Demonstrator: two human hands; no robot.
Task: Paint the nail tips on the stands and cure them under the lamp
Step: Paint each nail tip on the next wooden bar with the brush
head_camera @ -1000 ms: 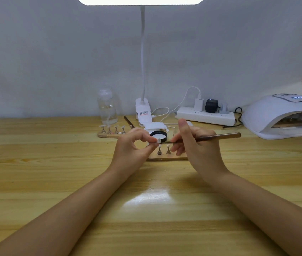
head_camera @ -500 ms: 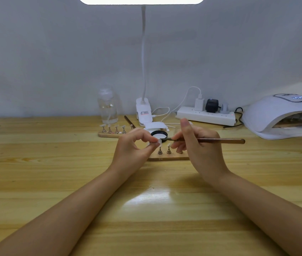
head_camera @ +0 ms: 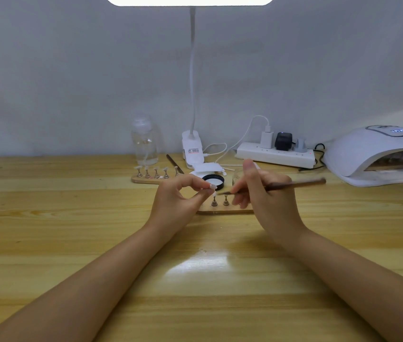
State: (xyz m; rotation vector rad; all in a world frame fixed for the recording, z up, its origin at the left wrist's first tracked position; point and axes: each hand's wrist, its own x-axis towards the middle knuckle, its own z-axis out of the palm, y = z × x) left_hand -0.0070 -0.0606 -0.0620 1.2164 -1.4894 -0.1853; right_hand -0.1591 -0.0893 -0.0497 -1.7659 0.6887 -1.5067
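I see the left hand (head_camera: 175, 201) curled, thumb and forefinger closed in a tight pinch on a small pale nail tip (head_camera: 212, 186) held just above the near wooden stand board (head_camera: 222, 211). The right hand (head_camera: 267, 193) grips a slim brown brush (head_camera: 291, 185) between thumb and curled fingers, handle running out to the right and the dark bristle end pointing left, right at the pinched tip (whether the bristles actually touch it I cannot tell). Directly under the two grips, two small metal stands (head_camera: 219, 201) sit upright on that board, apart from both hands. Just behind the pinch lies a round black-rimmed pot (head_camera: 213, 181) with a white inside, and behind that a white box (head_camera: 206, 167). Further back and to the left of the left hand, a second board (head_camera: 146, 179) carries a row of stands with pale tips on them. Well to the right of the brush hand, the white curing lamp (head_camera: 378, 154) sits on the wooden table (head_camera: 47, 218), its opening facing the hands.
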